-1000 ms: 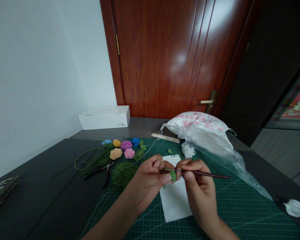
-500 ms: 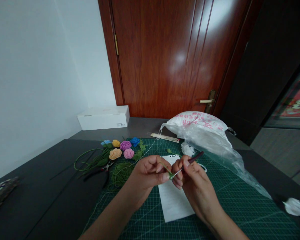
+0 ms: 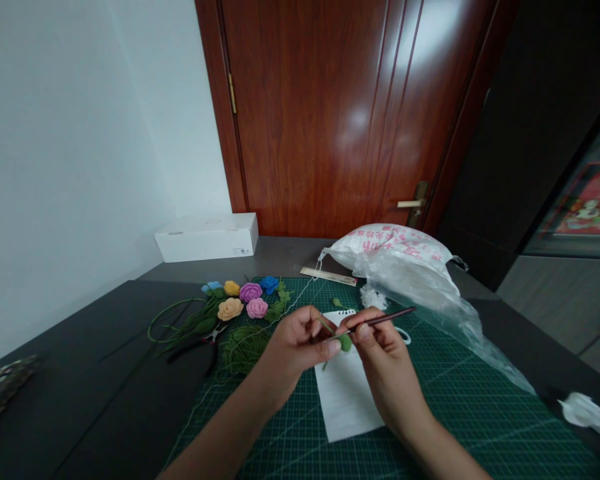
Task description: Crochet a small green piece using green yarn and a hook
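Between thumb and fingers, my left hand [image 3: 300, 343] pinches a small green crochet piece [image 3: 345, 343], part of it hidden by the fingertips. My right hand [image 3: 380, 340] grips a crochet hook [image 3: 387, 317] with a dark handle, its thin tip reaching into the green work at my left fingers. Both hands meet above a white notepad sheet [image 3: 347, 400]. Left of my left hand lies a loose skein of green yarn [image 3: 243, 348]. Another small green leaf-like piece [image 3: 337, 302] rests beyond the hands.
Crochet flowers [image 3: 251, 292] and black-handled pliers [image 3: 205, 340] lie at the left on the green cutting mat [image 3: 460, 427] and dark table. A ruler [image 3: 329, 276], white fluffy filling [image 3: 373, 297] and a plastic bag [image 3: 395, 247] stand behind. A white box [image 3: 207, 237] is by the wall.
The hook has turned flatter, and its handle end has shifted slightly right. The green piece now shows more broadly below the hook. My left hand stays nearly in place.
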A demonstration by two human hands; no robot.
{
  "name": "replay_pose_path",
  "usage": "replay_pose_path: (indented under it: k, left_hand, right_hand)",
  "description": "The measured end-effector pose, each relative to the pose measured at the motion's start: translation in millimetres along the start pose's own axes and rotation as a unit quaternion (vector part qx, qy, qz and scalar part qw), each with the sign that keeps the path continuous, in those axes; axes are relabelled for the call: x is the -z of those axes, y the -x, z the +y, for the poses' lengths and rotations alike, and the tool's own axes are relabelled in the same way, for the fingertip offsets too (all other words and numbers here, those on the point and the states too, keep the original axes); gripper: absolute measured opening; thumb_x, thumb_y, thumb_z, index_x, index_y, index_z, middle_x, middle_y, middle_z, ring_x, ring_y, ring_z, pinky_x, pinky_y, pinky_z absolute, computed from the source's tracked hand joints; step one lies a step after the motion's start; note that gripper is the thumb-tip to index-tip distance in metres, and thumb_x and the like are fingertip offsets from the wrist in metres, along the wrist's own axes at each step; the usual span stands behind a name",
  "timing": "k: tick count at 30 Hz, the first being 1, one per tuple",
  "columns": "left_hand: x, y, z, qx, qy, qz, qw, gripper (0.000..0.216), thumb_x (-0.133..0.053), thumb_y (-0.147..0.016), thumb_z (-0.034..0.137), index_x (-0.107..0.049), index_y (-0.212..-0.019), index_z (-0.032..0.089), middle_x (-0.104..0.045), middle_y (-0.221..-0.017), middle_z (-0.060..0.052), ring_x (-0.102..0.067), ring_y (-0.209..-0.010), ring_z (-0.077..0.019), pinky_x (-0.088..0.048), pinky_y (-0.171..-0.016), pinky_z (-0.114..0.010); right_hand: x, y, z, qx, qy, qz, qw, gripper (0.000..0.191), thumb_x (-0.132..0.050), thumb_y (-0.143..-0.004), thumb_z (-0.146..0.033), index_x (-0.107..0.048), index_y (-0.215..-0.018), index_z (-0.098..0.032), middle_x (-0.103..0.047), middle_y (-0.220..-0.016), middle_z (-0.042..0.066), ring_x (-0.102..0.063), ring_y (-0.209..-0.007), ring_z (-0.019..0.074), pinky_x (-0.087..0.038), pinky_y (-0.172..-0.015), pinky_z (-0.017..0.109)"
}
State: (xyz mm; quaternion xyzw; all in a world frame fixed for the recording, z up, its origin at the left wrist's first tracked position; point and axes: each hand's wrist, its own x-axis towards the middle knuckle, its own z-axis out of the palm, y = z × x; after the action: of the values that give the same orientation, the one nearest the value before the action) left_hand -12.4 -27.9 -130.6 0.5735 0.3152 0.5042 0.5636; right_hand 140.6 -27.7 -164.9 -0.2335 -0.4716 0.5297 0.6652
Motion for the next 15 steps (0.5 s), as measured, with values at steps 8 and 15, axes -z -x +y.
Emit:
replay_pose_path:
  k: [8,15]
  left_hand:
    - [38.3,-20.1,-2.6,-0.07,-0.231,0.029,0.97,0.033,-0.09,-0.059,0.019,-0.059,-0.049,0.021,-0.062,-0.062,-0.001,-0.052,-0.073,-0.0217,-0.038,-0.079,-0.033]
    - [71.4,-34.7,36.7,-0.073,-0.239,0.038,0.968,0.032,-0.076,-0.085,0.033,-0.063,-0.061,0.018,-0.063,-0.065,0.001,-0.055,-0.057,-0.0135,-0.046,-0.06,-0.029]
  right_hand:
    - [10.6,-18.1,-1.4,-0.059,-0.124,0.044,0.99,0.029,-0.084,-0.079,-0.046,-0.07,-0.082,-0.021,-0.068,-0.077,0.0,-0.055,-0.065,0.012,-0.049,-0.065,0.027]
    - [9.0,-30.0,-17.4,-0.095,-0.185,-0.01,0.978,0.031,-0.088,-0.073,-0.044,-0.065,-0.079,-0.023,-0.064,-0.074,-0.002,-0.056,-0.063,0.0128,-0.053,-0.064,0.03]
